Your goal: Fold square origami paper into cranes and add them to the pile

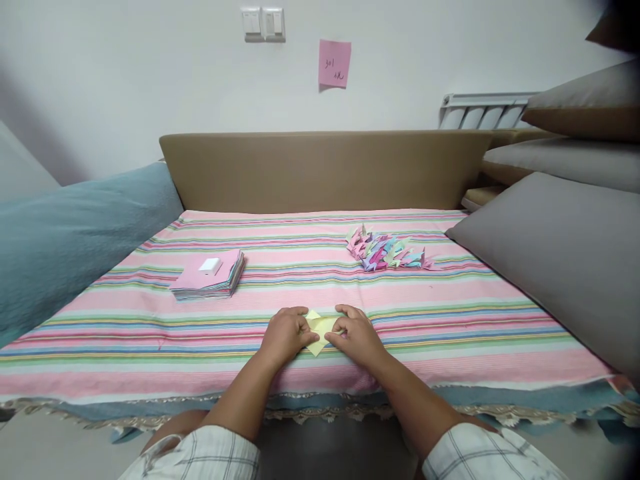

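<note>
A small sheet of yellow origami paper [320, 328], partly folded, lies between my hands near the front of the striped cloth. My left hand [287, 335] pinches its left side between thumb and fingers. On the opposite side, my right hand [356, 335] grips the paper the same way, its thumb close to the middle. One corner of the paper points toward me and another points away. The fingers cover the sheet's left and right corners.
Folded paper cranes [383, 252] in several colours lie in a heap at the back right. To the left stands a stack of coloured paper [200, 280] with a small white block [210, 266] on top. Grey cushions [560, 260] border the right side, a blue cushion [85, 233] the left.
</note>
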Available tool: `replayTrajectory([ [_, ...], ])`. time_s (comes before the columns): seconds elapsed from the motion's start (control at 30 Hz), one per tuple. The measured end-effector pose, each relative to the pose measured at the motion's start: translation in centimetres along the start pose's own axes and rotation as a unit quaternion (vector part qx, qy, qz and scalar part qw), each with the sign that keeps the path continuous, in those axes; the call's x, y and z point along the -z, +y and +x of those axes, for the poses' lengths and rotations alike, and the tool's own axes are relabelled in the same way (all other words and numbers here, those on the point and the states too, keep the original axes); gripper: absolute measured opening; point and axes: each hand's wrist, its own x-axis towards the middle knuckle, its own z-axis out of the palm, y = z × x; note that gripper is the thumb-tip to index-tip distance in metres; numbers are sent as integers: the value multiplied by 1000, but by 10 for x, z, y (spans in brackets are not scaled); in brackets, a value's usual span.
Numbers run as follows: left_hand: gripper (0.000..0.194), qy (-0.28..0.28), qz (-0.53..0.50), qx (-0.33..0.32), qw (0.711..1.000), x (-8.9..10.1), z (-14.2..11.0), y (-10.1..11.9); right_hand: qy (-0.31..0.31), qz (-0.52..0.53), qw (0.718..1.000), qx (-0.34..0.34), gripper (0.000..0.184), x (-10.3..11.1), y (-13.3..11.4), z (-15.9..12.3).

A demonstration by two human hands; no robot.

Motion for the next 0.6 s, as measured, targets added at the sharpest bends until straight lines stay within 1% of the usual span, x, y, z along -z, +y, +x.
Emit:
replayTrajectory([
  [0.2, 17, 9, 31, -3, 999, -3, -1, -1, -6, -15, 1000, -10, 9, 0, -4, -1],
  [0.37, 17, 25, 60, -11, 998, -5, -3, 0, 5, -21, 1000, -7, 8, -2, -4, -1],
  [0.5, 17, 41, 63, 5, 997, -2, -6, 0, 6, -23, 1000, -6, 9, -3, -2, -2],
  [0.6, 15, 44, 44, 23, 998, 2, -9, -6, 9, -27, 1000, -5, 9, -3, -2, -2],
])
